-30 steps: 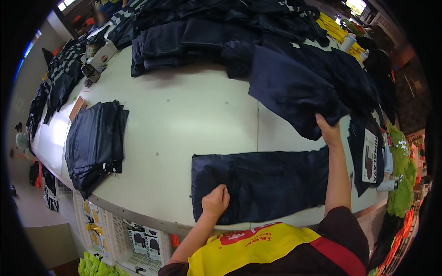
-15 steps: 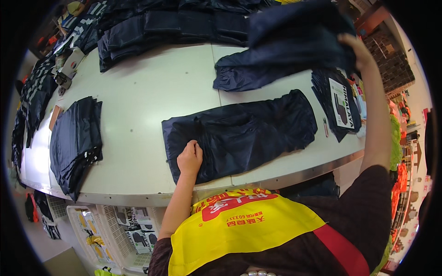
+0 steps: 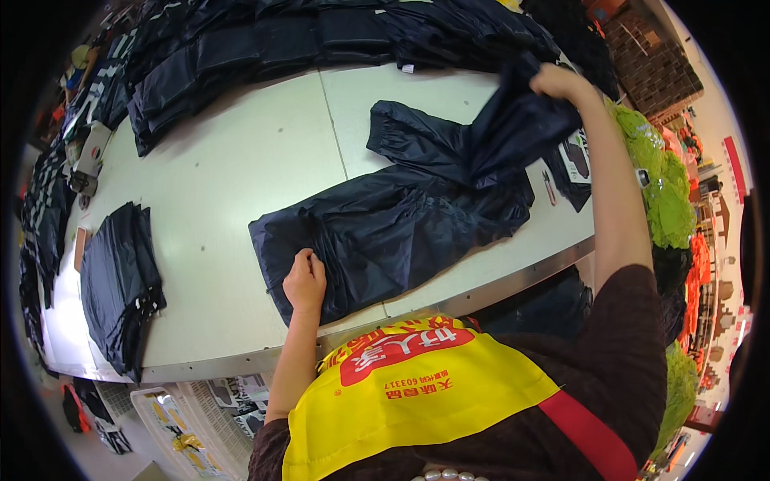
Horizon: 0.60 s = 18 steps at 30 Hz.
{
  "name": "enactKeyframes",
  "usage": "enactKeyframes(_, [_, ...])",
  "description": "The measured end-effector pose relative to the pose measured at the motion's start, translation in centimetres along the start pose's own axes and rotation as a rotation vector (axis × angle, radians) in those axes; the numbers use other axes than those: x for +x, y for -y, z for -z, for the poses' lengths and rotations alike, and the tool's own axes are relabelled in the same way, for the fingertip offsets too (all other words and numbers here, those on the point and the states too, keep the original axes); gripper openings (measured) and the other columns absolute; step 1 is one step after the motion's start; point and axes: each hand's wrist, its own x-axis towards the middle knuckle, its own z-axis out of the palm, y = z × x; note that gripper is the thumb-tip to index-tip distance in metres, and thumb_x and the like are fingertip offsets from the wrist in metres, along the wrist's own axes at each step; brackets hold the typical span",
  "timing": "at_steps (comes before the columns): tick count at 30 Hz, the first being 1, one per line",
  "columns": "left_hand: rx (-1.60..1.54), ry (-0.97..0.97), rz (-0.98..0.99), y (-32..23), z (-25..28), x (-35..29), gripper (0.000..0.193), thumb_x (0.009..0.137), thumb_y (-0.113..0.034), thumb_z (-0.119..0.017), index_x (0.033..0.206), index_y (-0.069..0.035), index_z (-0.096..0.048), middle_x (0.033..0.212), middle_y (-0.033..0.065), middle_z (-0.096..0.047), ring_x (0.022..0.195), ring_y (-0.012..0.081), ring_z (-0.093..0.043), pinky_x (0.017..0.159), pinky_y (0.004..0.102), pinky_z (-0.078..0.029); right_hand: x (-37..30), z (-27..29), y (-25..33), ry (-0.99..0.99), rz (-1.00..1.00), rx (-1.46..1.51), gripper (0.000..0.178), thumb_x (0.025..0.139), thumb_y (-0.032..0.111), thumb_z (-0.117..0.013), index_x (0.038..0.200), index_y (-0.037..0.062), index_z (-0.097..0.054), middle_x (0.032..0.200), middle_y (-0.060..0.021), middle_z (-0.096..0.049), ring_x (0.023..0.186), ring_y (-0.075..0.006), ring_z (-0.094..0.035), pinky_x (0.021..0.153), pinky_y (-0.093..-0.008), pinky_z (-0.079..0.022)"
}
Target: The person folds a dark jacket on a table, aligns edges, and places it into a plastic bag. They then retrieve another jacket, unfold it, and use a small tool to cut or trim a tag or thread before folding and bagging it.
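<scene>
A dark navy rain garment [image 3: 385, 232] of thin, slightly shiny cloth lies spread on the white table. One part with a gathered elastic cuff [image 3: 387, 131] sticks out over the table beyond it. My left hand [image 3: 305, 282] is closed on the cloth near the garment's left end, fingers curled in. Held up at the far right, a bunched part of the dark cloth [image 3: 517, 132] hangs from my right hand [image 3: 559, 82], whose fingers are closed on it. Where the raised cloth joins the flat part is hidden in folds.
Stacked dark garments [image 3: 281, 48] line the table's far side. A pile of folded dark garments [image 3: 120, 280] sits at the left. Near the right edge lie small red-handled snippers [image 3: 549, 188] and printed packages [image 3: 574, 160]. White plastic baskets [image 3: 180, 425] stand below the table's front edge [image 3: 200, 369].
My right hand has drawn the raised cloth nearer and down, over the flat part's right end. My left hand stays on the garment. The whole view has shifted slightly.
</scene>
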Motion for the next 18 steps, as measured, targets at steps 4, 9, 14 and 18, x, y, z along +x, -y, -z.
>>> enactKeyframes(4, [0.005,0.008,0.015,0.0,-0.1,0.0,0.008,0.084,-0.010,-0.059,0.091,-0.007,-0.061,0.063,0.0092,-0.060,0.053,0.0239,-0.060,0.050,0.0321,-0.047,10.7,7.6,4.6,-0.050,-0.364,0.534,0.025,0.074,0.021,-0.054,0.086,0.0029,-0.065,0.088,-0.0166,-0.065,0.081,-0.0310,-0.062,0.070,-0.0409,-0.048])
enactKeyframes(9, [-0.010,0.013,0.009,-0.3,0.1,0.3,0.008,0.082,-0.010,-0.059,0.090,-0.007,-0.061,0.067,0.0099,-0.061,0.054,0.0248,-0.060,0.048,0.0324,-0.047,23.1,8.1,17.6,-0.011,-0.617,0.710,0.040,0.077,0.023,-0.054,0.113,0.0076,-0.063,0.119,-0.0150,-0.059,0.108,-0.0309,-0.058,0.091,-0.0412,-0.046])
enactKeyframes(14, [0.013,0.011,0.013,-0.2,0.1,-0.2,0.009,0.082,-0.010,-0.061,0.090,-0.007,-0.062,0.067,0.0084,-0.062,0.054,0.0237,-0.061,0.048,0.0308,-0.048,30.3,3.1,29.3,0.168,-1.090,0.994,0.066,0.092,0.020,-0.046,0.146,0.0075,-0.011,0.137,-0.0392,-0.025,0.117,-0.0579,-0.038,0.088,-0.0615,-0.039])
enactKeyframes(18, [0.025,0.045,0.054,-0.1,0.3,-0.2,0.013,0.082,-0.015,-0.061,0.093,-0.007,-0.061,0.068,0.0074,-0.063,0.057,0.0247,-0.062,0.050,0.0321,-0.049,28.8,2.4,28.6,0.148,-0.939,0.708,0.062,0.092,0.020,-0.046,0.146,0.0167,-0.016,0.133,-0.0431,-0.027,0.114,-0.0576,-0.042,0.083,-0.0585,-0.044])
